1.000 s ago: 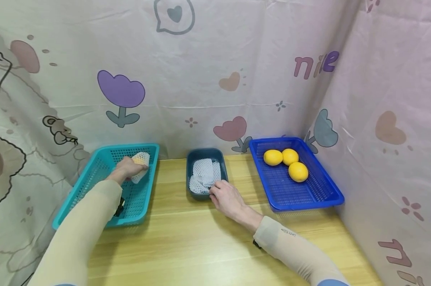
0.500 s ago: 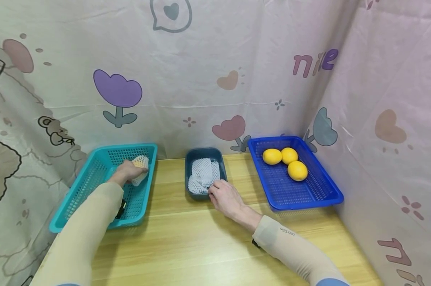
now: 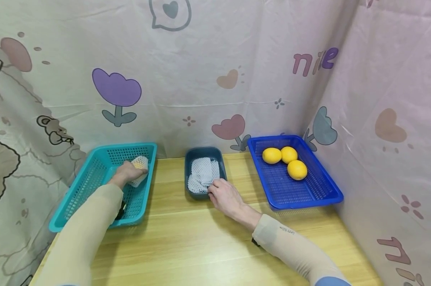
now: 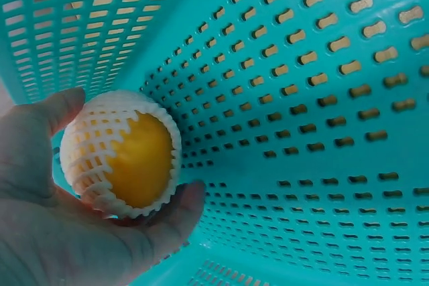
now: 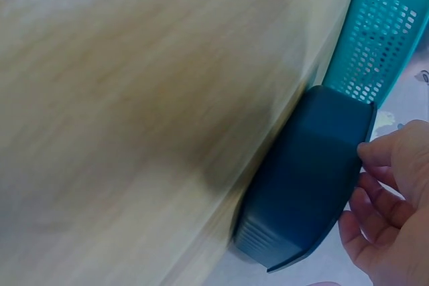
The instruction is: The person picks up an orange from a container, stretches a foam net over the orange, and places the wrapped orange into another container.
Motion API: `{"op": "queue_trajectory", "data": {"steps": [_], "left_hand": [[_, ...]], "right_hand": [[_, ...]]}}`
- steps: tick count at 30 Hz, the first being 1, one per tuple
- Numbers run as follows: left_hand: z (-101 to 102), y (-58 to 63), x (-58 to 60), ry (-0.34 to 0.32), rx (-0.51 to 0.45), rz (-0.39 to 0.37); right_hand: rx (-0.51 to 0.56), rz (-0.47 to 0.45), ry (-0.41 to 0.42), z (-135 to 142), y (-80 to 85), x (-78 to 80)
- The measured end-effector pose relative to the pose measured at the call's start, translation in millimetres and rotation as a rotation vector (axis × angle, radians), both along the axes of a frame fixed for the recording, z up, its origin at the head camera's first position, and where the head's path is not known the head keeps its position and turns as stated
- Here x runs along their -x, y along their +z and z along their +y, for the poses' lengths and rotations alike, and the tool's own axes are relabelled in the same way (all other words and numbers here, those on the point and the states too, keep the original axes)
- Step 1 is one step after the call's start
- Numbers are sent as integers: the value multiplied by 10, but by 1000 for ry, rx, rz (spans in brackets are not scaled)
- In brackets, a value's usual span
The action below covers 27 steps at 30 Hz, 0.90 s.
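In the teal basket (image 3: 149, 194), my left hand (image 3: 127, 172) grips a lemon in a white foam net (image 4: 124, 154). Its thumb lies on one side and the fingers curl under the other, while bare yellow peel (image 4: 142, 162) shows at the net's open end. My right hand (image 3: 227, 198) is at the near right corner of a small dark blue box (image 5: 312, 172). One fingertip touches the box's rim and the other fingers hang loosely curled beside it. Several white foam nets (image 3: 202, 171) lie flat in that box.
A blue basket (image 3: 283, 194) on the right holds three bare lemons (image 3: 297, 170). All the containers stand on a wooden table (image 3: 187, 246). A printed curtain (image 3: 187, 79) hangs close behind and along both sides. Something small and black (image 3: 121, 210) shows beside the left forearm.
The head view has shifted slightly. Both hands keep their places: the left stays on the netted lemon, and the right stays at the dark box's corner.
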<state>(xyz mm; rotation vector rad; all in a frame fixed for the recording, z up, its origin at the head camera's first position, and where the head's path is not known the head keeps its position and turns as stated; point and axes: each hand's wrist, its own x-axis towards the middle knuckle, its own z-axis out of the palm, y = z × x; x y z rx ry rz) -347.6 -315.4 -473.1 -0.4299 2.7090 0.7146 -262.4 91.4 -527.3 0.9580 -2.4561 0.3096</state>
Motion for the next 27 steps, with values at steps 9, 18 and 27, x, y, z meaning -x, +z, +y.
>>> {"op": "queue_trajectory", "data": {"steps": [9, 18, 27], "left_hand": [[43, 109, -100, -157, 219, 114], [151, 210, -120, -196, 297, 232], [270, 335, -214, -230, 289, 332]], "right_hand": [[-10, -20, -4, -11, 23, -4], [-3, 10, 3, -16, 52, -30], [6, 6, 29, 3, 127, -57]]}}
